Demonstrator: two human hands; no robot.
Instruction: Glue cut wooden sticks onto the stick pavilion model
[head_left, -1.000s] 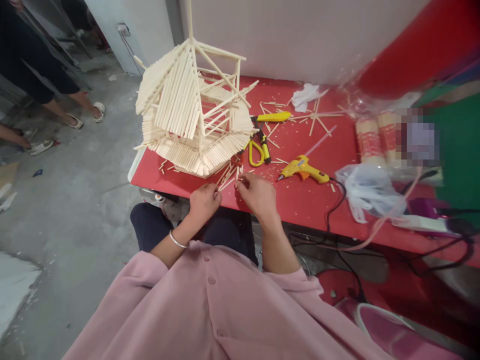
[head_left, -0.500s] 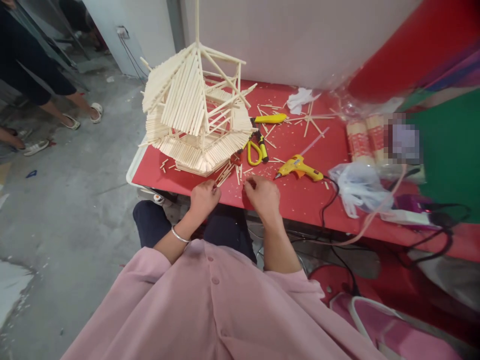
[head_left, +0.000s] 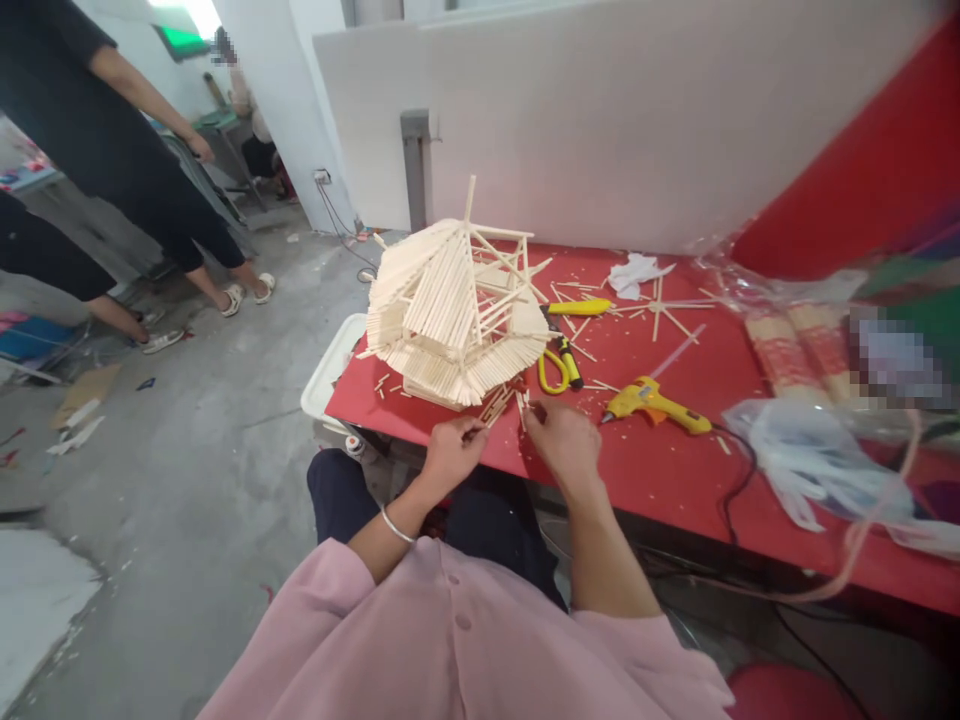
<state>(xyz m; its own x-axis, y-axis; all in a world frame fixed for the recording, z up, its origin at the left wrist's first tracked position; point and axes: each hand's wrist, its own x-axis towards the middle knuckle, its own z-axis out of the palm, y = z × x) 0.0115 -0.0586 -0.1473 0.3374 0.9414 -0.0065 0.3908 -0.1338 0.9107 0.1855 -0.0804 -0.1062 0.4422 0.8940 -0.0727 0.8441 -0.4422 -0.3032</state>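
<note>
A pavilion-like model built of pale wooden sticks (head_left: pixel 439 310) stands on the red table, part of its roof still an open frame. My left hand (head_left: pixel 452 458), a bangle on its wrist, is at the table's front edge with curled fingers; whatever they hold is hidden. My right hand (head_left: pixel 566 447) is to its right, thumb and fingers closed at short loose sticks (head_left: pixel 523 408). Whether a stick is between those fingertips is too small to tell. Several cut sticks (head_left: pixel 495 407) lie between the hands and the model.
Right of the model lie yellow-handled pliers (head_left: pixel 553 372), a yellow cutter knife (head_left: pixel 583 308) and a yellow glue gun (head_left: pixel 660 405) with a cord. Farther right are a plastic bag (head_left: pixel 795 450) and bundled sticks (head_left: pixel 787 355). A person (head_left: pixel 127 150) stands at left.
The view has tilted up and swung left, so the scene sits lower and farther right. My right hand has reached forward to the loose sticks; my left hand stays near the edge, fingers curled.
</note>
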